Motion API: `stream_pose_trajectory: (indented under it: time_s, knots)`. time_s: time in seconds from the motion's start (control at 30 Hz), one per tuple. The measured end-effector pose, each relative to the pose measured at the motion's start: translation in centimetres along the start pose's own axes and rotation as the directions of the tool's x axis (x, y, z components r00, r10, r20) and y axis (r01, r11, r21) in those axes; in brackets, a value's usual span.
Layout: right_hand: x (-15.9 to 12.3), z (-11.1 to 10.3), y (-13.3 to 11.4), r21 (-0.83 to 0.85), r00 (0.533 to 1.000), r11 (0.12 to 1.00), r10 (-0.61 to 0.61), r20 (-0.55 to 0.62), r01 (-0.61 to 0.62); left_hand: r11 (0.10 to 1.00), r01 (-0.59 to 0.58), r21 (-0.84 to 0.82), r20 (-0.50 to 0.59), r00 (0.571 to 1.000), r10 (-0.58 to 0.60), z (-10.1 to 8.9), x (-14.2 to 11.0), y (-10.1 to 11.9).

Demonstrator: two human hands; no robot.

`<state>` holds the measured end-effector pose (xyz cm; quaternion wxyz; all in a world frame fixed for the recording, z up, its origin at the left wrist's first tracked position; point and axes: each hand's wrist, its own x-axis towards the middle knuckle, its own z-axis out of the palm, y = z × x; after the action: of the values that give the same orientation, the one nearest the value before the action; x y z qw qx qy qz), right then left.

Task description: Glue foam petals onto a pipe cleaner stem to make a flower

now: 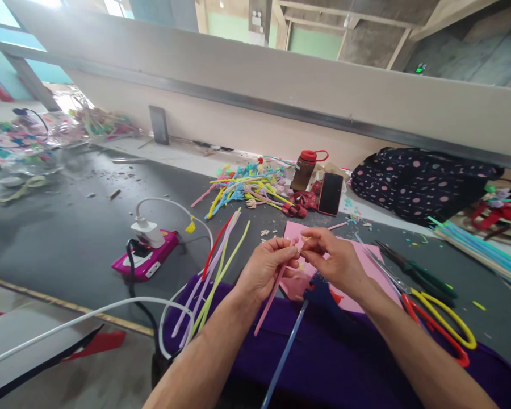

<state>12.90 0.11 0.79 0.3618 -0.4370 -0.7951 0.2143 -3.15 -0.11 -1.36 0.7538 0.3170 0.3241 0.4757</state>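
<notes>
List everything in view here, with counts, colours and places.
Pink stem: one, left hand
Loose stems: several, red, lilac, yellow-green, left of forearms
Stem pile: many, multicoloured, beyond hands
Straight bundle: many, mainly blue, far right
Bottle: one, brown, red lid, behind phone
Phone: one, black screen, propped
Bag: one, dark, spotted, right
Sheet: pink, under hands, count unclear
Scissors: one, red-yellow handles, right
Pliers: one, green handles, beside scissors
Power strip: one, magenta-white, left
Cloth: purple, near edge
Tabletop: one, dark grey
Left hand, right hand: bare, centre
</notes>
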Motion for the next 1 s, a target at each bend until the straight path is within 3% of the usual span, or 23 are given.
stream_pose_trajectory:
  time_s: [0.33,0.47,0.57,0.67,0.77,0.87,1.0]
  knots:
    - [-0.3,0.4,0.5,-0.42,0.959,0.867,-0.281,0.033,0.268,0.999,-0.048,0.008,-0.026,0.998,0.048,-0.2,0.3,-0.5]
    - [-0.5,0.7,0.7,-0.454,0.929,0.819,-0.366,0.055,0.349,0.999,-0.054,0.006,-0.05,0.997,0.054,-0.3,0.3,-0.6]
    - [-0.6,1.0,0.4,-0.434,0.928,0.834,-0.373,0.009,0.34,0.997,-0.077,-0.01,-0.054,0.996,0.076,-0.2,0.3,-0.6]
    - [-0.5,1.0,-0.1,-0.313,0.967,0.929,-0.237,-0.095,0.197,0.992,-0.116,-0.038,-0.061,0.992,0.114,0.0,0.2,-0.4]
    - [-0.2,0.7,-0.4,-0.028,0.993,0.998,0.053,-0.102,-0.056,0.989,-0.132,-0.061,-0.082,0.988,0.127,0.2,0.2,-0.3]
    - [0.1,0.2,-0.3,0.262,0.962,0.926,0.266,0.06,-0.272,0.99,-0.125,-0.061,-0.082,0.989,0.12,0.1,0.2,-0.4]
    - [0.3,0.1,-0.4,0.375,0.938,0.86,0.309,0.158,-0.347,0.993,-0.108,-0.048,-0.072,0.992,0.104,0.0,0.4,-0.6]
